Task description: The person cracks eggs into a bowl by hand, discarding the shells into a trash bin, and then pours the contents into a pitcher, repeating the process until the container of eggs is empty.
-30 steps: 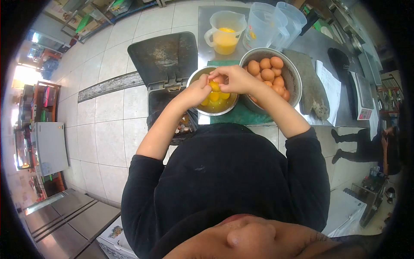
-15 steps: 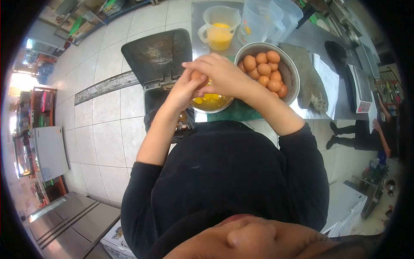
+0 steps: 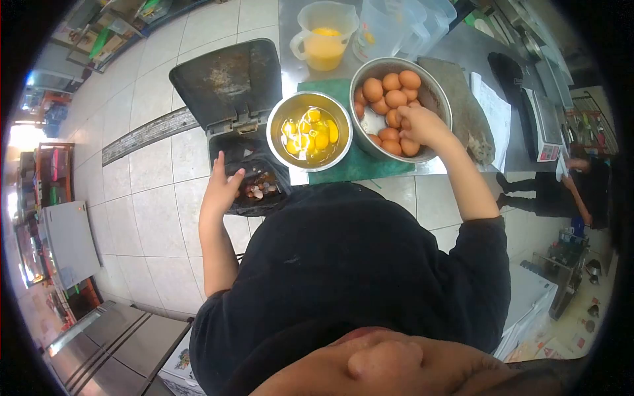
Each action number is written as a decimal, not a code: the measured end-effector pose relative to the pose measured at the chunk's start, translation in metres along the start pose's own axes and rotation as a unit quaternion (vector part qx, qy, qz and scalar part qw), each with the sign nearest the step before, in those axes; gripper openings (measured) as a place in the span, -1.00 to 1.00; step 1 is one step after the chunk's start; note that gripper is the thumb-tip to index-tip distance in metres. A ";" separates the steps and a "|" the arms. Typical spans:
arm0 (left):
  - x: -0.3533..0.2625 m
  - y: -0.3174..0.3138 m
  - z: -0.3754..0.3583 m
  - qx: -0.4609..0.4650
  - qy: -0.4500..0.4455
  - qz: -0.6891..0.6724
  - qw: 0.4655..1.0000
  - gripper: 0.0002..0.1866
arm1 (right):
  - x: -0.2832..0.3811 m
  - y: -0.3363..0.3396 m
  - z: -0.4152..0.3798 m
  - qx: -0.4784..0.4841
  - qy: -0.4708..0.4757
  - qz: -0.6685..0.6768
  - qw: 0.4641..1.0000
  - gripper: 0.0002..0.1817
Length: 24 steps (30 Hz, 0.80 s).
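Observation:
My left hand (image 3: pixel 221 188) is open, fingers spread, above the edge of a black-lined bin (image 3: pixel 282 177) with eggshells (image 3: pixel 259 188) inside. On the right, my right hand (image 3: pixel 426 127) reaches into a deep metal bowl (image 3: pixel 446 109) of brown eggs (image 3: pixel 395 99). Its fingers curl onto one egg (image 3: pixel 393 119), partly covering it. Between my hands stands a smaller metal bowl (image 3: pixel 275 142), where several cracked eggs (image 3: pixel 314 135) lie with whole yolks in clear whites.
A green cloth (image 3: pixel 380 165) lies under the bowls. Behind are a jug of beaten egg (image 3: pixel 325 49) and clear plastic jugs (image 3: pixel 389 26). The raised bin lid (image 3: pixel 228 82) stands left. Paper (image 3: pixel 492 119) and a scale (image 3: pixel 543 125) lie right; another person (image 3: pixel 561 191) stands beyond.
My hands were together over the smaller bowl, around an egg. They have parted: the left moved to the bin and opened, the right moved into the egg bowl.

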<state>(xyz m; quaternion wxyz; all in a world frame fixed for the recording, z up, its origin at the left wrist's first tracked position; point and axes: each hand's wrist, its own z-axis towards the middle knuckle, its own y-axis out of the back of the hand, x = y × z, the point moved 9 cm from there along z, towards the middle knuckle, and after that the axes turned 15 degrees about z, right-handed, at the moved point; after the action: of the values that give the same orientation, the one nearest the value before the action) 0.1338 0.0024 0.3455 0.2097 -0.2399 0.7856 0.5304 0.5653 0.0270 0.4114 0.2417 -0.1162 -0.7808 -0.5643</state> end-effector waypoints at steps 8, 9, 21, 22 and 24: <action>-0.080 0.035 0.013 -0.088 -0.129 -0.003 0.988 -0.38 | 0.031 0.005 0.028 -0.053 -0.024 0.626 0.778 -0.65; -0.096 0.038 0.014 -0.107 -0.159 0.020 0.981 -0.40 | 0.045 0.004 0.036 -0.054 -0.003 0.678 0.733 -0.65; -0.222 0.015 0.009 -0.058 -0.336 0.089 0.936 -0.48 | 0.115 -0.007 0.073 0.024 0.042 0.398 0.916 -0.70; -0.232 0.013 0.009 -0.079 -0.360 0.079 0.926 -0.50 | 0.115 -0.025 0.074 0.120 -0.050 0.518 0.845 -0.66; -0.240 0.000 0.017 -0.024 -0.353 0.044 0.934 -0.51 | 0.140 -0.034 0.067 0.199 -0.049 0.557 0.805 -0.65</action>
<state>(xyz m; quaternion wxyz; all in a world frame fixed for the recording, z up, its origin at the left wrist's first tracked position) 0.3262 0.0548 0.4793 0.4444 -0.0072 0.6575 0.6084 0.4138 0.0652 0.4376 0.4940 -0.5077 -0.6878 -0.1586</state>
